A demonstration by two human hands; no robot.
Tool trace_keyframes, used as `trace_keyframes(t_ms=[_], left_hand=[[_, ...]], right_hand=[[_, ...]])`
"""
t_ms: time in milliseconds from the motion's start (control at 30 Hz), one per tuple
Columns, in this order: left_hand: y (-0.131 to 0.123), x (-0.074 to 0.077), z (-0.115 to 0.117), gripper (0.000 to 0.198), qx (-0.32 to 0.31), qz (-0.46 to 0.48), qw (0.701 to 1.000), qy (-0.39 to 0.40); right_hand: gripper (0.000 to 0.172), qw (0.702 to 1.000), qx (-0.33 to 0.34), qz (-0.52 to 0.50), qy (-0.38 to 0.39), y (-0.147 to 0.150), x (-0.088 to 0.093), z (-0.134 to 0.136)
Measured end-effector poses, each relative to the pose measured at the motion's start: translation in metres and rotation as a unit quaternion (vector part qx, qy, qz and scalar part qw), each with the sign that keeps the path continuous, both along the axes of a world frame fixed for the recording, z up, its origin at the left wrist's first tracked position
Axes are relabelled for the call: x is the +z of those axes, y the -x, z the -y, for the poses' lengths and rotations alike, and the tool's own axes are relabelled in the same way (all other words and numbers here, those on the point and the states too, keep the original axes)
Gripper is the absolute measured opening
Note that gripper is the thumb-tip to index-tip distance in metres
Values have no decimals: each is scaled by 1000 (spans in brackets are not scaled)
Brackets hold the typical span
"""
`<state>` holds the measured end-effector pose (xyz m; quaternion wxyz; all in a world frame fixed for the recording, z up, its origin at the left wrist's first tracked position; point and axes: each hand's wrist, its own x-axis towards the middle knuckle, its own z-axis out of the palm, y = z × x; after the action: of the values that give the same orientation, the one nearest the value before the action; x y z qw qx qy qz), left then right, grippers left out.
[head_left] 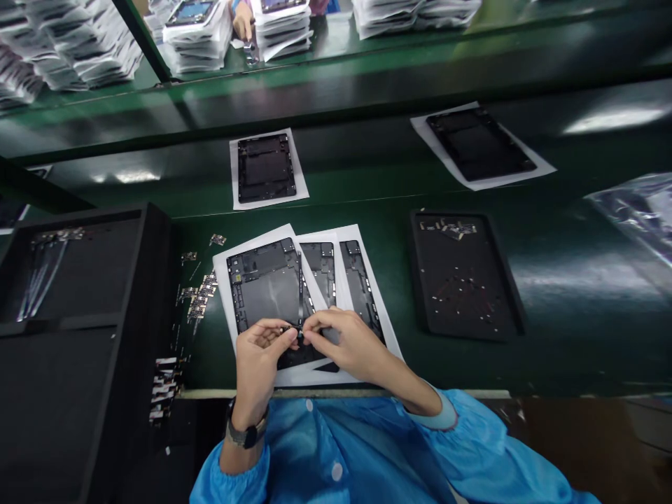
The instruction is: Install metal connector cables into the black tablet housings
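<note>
Over a black tablet housing (267,287) on white paper, my two hands meet at its lower part. The thumb and fingers of my left hand (265,350) are closed on a small circuit board (288,329). My right hand (349,341) pinches at the same spot, on the end of a thin dark flex cable (301,287) that runs up from the fingers. Whether the cable is joined to the board is hidden by my fingertips. More housings lie beneath, among them a rear one (362,280) fanned out to the right.
Loose small boards (202,297) lie left of the housings, beside a deep black box (118,322). A shallow black tray (504,280) holds small parts. Two housings (267,168) (480,143) rest on paper farther back. A co-worker's hand (243,19) shows near paper-wrapped stacks (283,31).
</note>
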<state>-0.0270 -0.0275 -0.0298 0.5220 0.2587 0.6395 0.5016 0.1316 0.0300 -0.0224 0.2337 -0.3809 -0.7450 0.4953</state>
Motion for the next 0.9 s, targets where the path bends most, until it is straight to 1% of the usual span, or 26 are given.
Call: trace_keyframes(t_ms=[233, 433, 667, 900], left_hand=[[-2, 3, 0, 18, 12, -42, 999, 7], [-3, 4, -2, 20, 19, 23, 1000, 9], [-5, 5, -3, 21, 36, 34, 999, 6], [-4, 8, -3, 23, 33, 63, 997, 22]], right_hand=[[14, 999, -32, 4, 11, 2, -1, 4], [13, 998, -50, -28, 28, 3, 0, 6], [13, 993, -103, -40, 42, 7, -1, 14], [13, 991, -116, -54, 44, 8, -4, 19]])
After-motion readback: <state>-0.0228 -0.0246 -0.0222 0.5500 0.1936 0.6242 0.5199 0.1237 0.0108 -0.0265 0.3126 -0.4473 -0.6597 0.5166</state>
